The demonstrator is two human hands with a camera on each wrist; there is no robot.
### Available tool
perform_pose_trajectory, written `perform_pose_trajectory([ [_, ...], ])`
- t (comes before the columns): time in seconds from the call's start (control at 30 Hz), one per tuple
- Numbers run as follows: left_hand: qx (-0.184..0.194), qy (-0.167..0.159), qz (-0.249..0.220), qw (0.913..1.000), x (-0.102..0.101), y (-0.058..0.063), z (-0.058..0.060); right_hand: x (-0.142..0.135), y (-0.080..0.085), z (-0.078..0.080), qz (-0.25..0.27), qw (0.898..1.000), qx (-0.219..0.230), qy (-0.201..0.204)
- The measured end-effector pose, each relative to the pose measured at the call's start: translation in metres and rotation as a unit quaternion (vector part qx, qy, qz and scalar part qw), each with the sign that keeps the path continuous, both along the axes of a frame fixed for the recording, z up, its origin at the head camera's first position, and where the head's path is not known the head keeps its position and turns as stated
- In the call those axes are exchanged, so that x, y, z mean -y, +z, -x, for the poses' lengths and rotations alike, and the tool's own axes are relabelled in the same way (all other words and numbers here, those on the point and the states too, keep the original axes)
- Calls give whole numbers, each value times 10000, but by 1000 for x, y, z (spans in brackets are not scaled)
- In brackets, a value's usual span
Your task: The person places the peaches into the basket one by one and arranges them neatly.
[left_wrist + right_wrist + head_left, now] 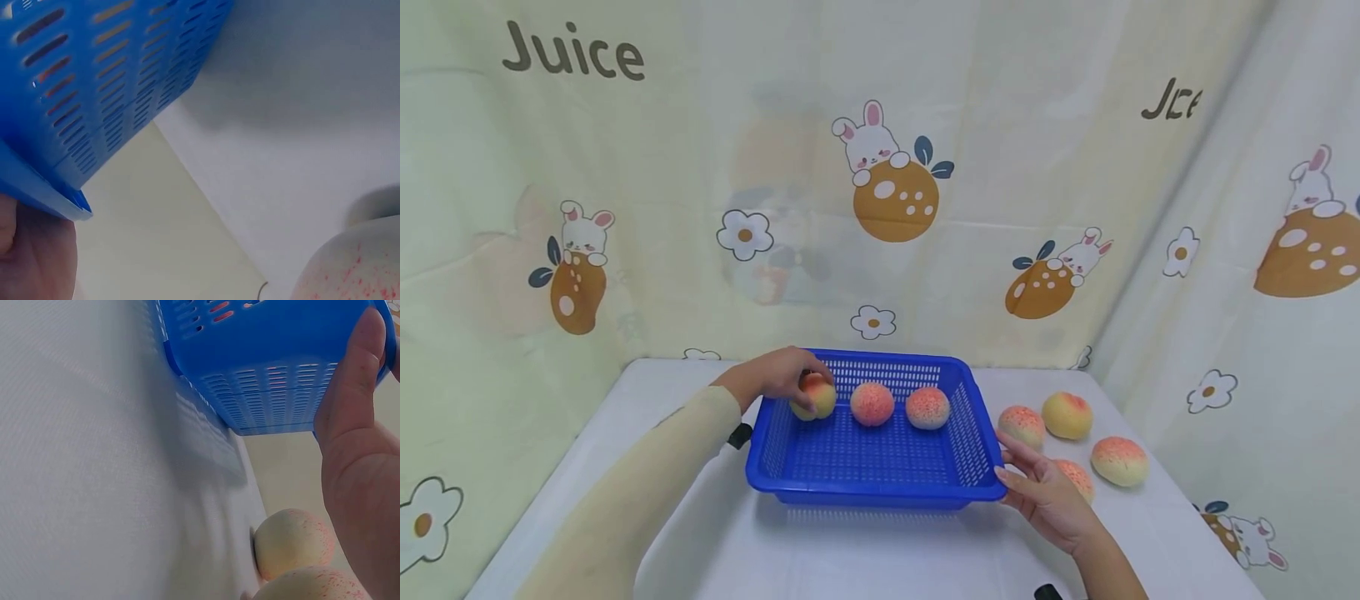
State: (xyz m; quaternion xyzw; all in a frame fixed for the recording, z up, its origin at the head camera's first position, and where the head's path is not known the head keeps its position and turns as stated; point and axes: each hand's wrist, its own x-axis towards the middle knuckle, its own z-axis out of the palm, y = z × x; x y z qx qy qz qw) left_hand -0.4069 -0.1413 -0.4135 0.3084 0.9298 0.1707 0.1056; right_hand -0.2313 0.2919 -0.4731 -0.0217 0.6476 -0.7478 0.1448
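Head view is showing the left hand (pixel 786 377) grasping a yellow-and-pink peach (pixel 822 395), its thumb and fingers curling round the fruit at the left end of a blue basket (pixel 872 487). Just right of that grip, a coral peach (pixel 872 404) is sitting apart from the held one, and farther right along the same row a speckled peach (pixel 928 408) is lying near the basket's right wall. The right hand (pixel 1048 500) is clasping the basket's right rim, thumb and fingers pinching the edge. Outside the basket, on the white table (pixel 925 558), four more are lying around that grip: a pink-topped peach (pixel 1021 423) just behind the hand, a yellow peach (pixel 1067 416) farther back, an outermost peach (pixel 1120 462) off to the right, and a half-hidden peach (pixel 1077 478) just beside it, partly covered by the hand. Left wrist view is catching part of a red-flecked peach (pixel 356 265) outside the basket, near the left grip. A pale sleeve (pixel 655 467) is ending just short of the left hand. Behind both grips, a printed curtain (pixel 1037 167) is hanging.
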Motion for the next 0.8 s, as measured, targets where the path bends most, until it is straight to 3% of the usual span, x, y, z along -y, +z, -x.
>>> perform_pose_trajectory([
  [0.27,-103,-200,172,9996,-2,1,3,0,1,1,-66,10000,27,19],
  [0.6,-6,-95,77,9999,1,2,2,0,1,1,-13,9999,-33,128],
  [0.8,-227,112,-15,9997,4,0,0,-1,0,1,-78,9999,-31,96],
])
